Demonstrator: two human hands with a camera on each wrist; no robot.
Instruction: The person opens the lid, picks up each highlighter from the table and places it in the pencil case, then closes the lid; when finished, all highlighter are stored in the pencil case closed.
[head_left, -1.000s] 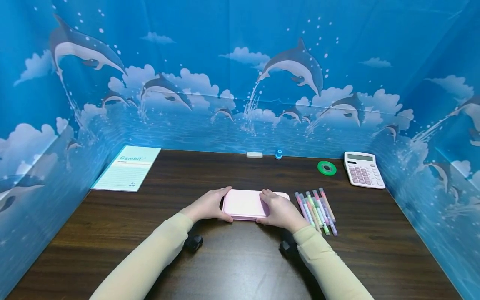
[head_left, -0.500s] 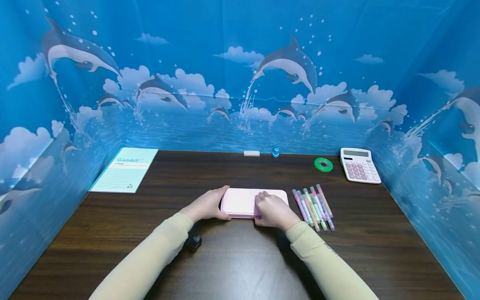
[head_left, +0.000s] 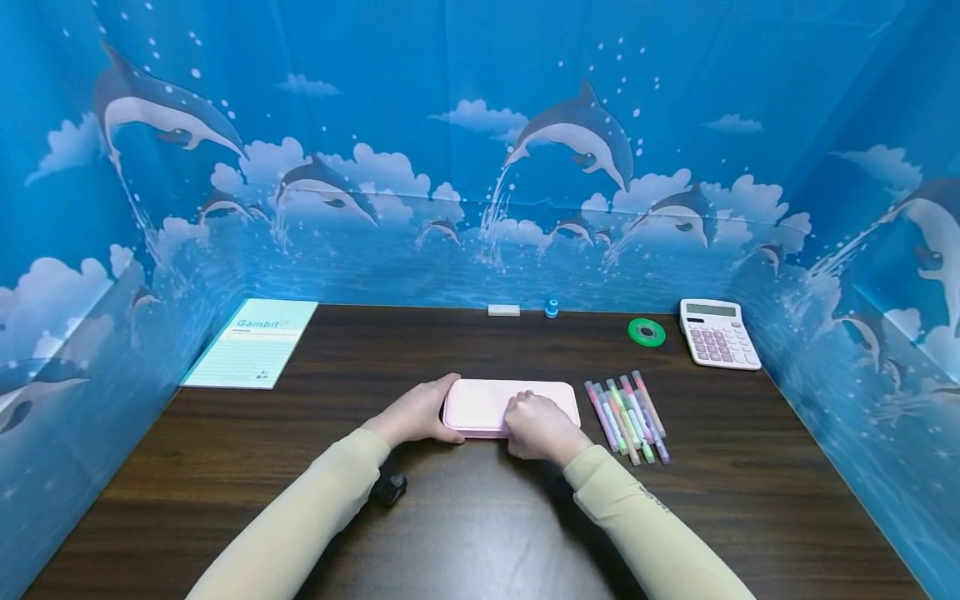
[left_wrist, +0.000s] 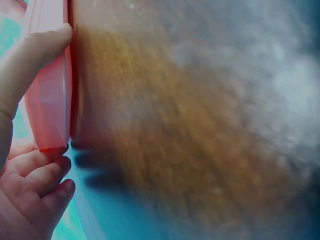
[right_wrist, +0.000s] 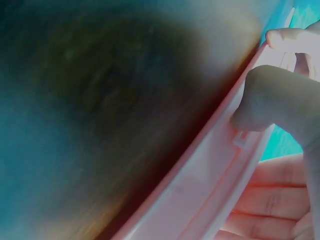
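While both hands close on it, a pink pencil case [head_left: 491,406] lies flat near the middle of a dark wooden bench [head_left: 465,517], its lid down. The left hand [head_left: 415,413] grips the case's left end, thumb pressed along the near edge and fingers [left_wrist: 42,177] curled round the far corner, as the left wrist view shows. The right hand [head_left: 538,428] sits over the case's near long edge, right of centre; in the right wrist view its thumb tip [right_wrist: 272,102] presses at a small raised catch [right_wrist: 241,139] on the seam, with the other fingers wrapped over the lid behind it.

Judged from this grip, the step in hand is working the catch to free the lid. Doing it well calls for the left hand to pin the case steady against the bench while the right thumb pushes squarely on the catch, not on the seam beside it, so the case does not slide.

Just right of the case lies a row of coloured pens [head_left: 627,410]. Farther right and behind it are a green tape roll [head_left: 647,332] and a calculator [head_left: 717,333]; well to its left, a pale green notepad [head_left: 253,342].
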